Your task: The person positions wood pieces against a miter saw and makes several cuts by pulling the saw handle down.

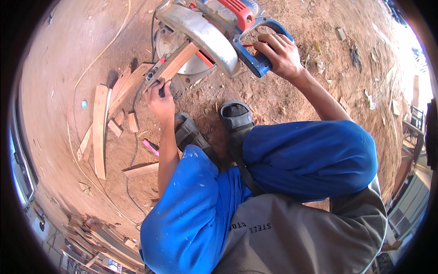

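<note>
A miter saw with a silver blade guard stands on the ground ahead of me. My right hand is wrapped around its blue loop handle, fingers near the red trigger. A short piece of wood lies on the saw against the metal fence, its far end by the guard. My left hand is at the wood's near end, thumb and fingers closed on it. A dark part shows between those fingers; what it is I cannot tell. The guard hides most of the blade.
Cut wooden strips and small offcuts lie left of the saw. A pink-handled tool rests near my left forearm. A dark cable and a pale hose run over the dirt. Stacked boards are at lower left. My sandalled feet are close to the saw.
</note>
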`<action>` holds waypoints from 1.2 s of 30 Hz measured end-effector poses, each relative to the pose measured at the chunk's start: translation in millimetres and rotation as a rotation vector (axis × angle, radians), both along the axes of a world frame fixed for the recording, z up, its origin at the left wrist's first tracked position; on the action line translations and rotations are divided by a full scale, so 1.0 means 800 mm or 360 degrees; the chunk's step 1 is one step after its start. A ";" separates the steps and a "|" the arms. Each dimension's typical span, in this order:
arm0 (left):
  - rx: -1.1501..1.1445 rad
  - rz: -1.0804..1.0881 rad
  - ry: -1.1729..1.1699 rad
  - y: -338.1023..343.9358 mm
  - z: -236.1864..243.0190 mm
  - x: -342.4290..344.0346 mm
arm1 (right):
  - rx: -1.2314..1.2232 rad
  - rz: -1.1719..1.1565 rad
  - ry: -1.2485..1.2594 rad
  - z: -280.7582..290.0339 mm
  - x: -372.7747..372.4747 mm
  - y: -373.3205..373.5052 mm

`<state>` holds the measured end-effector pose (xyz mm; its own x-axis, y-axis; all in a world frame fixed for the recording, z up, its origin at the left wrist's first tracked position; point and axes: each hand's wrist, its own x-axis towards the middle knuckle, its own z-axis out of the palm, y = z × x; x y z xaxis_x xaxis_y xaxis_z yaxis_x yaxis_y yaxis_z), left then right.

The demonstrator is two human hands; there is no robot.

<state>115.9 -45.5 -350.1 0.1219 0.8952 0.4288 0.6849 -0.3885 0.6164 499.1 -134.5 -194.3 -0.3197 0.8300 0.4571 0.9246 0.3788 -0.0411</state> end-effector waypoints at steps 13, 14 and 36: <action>-0.0028 0.0020 0.0040 -0.004 0.008 0.004 | -0.0022 -0.0024 -0.0045 -0.008 0.004 -0.003; -0.0021 0.0018 0.0044 -0.004 0.007 0.004 | -0.0010 -0.0019 -0.0043 -0.006 0.004 -0.003; -0.0035 -0.0008 0.0053 -0.003 0.008 0.003 | 0.0059 -0.0004 -0.0053 -0.010 0.003 -0.003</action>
<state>118.0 -47.5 -343.7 0.1402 0.9038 0.4044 0.7032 -0.3784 0.6020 501.7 -136.7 -202.5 -0.3332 0.8133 0.4769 0.9261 0.3773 0.0037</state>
